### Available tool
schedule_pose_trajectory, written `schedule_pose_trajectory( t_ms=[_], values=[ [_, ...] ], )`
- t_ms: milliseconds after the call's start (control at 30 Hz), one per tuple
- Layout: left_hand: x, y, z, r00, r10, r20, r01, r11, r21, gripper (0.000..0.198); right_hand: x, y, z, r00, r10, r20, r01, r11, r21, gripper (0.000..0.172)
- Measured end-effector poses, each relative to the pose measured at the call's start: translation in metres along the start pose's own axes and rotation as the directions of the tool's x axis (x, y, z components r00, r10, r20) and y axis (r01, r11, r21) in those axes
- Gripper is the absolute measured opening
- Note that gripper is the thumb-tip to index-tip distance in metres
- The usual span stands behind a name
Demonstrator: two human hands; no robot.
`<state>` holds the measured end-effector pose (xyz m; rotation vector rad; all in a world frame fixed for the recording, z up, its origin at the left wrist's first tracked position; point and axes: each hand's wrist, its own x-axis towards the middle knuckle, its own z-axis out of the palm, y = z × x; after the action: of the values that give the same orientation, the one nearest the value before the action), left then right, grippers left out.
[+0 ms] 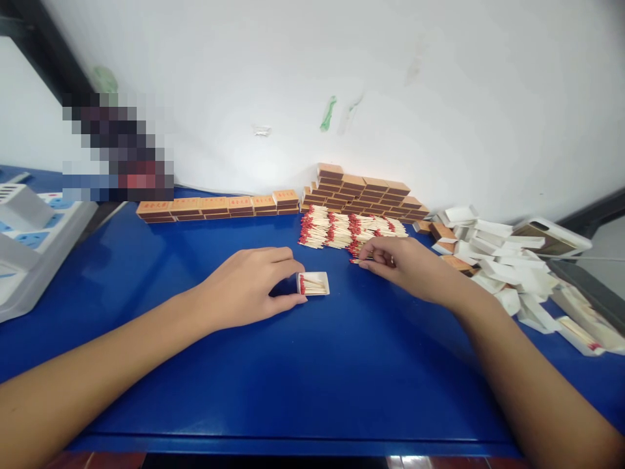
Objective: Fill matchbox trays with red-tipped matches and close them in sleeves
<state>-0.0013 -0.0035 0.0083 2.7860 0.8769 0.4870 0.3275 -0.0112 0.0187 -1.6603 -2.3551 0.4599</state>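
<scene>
My left hand [254, 283] rests on the blue table [293, 378], thumb and fingers closed round the left end of a small white matchbox tray [315, 284] that holds a few red-tipped matches. My right hand [400, 264] is just right of it, fingertips pinched on a small bunch of matches [359, 260] at the near edge of a large pile of loose matches [349, 229].
A row of closed orange matchboxes [215, 207] lines the wall at the back left, and a stepped stack of matchboxes [364, 190] stands behind the pile. Several empty white trays [498, 260] lie heaped at the right. A white power strip [29, 241] sits at the far left.
</scene>
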Motion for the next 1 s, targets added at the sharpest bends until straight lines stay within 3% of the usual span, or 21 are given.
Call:
schedule_pose_trajectory(
  t_ms=[367, 567, 733, 867, 1000],
  values=[
    [0.0, 0.001, -0.001, 1.0, 0.005, -0.002, -0.005, 1.0, -0.006, 0.027, -0.002, -0.001, -0.001, 0.999, 0.011, 0.048, -0.01, 1.0, -0.01, 0.026],
    [0.001, 0.0, 0.0, 1.0, 0.007, -0.003, -0.007, 1.0, -0.014, 0.026, -0.009, -0.041, 0.004, 0.999, -0.037, -0.039, 0.042, 0.991, 0.129, 0.024],
    [0.0, 0.0, 0.002, 0.999, 0.02, -0.032, -0.021, 1.0, -0.015, 0.028, -0.012, -0.078, 0.024, 0.977, -0.2, -0.076, 0.208, 0.971, 0.115, 0.008],
    [0.0, 0.0, 0.002, 0.999, 0.026, -0.044, -0.026, 1.0, -0.008, 0.027, -0.012, -0.086, 0.035, 0.971, -0.229, -0.069, 0.236, 0.966, 0.104, 0.008],
    [0.0, 0.0, 0.002, 0.998, 0.026, -0.053, -0.027, 1.0, -0.015, 0.028, -0.012, -0.079, 0.029, 0.976, -0.206, -0.074, 0.211, 0.975, 0.07, 0.006]
  ],
)
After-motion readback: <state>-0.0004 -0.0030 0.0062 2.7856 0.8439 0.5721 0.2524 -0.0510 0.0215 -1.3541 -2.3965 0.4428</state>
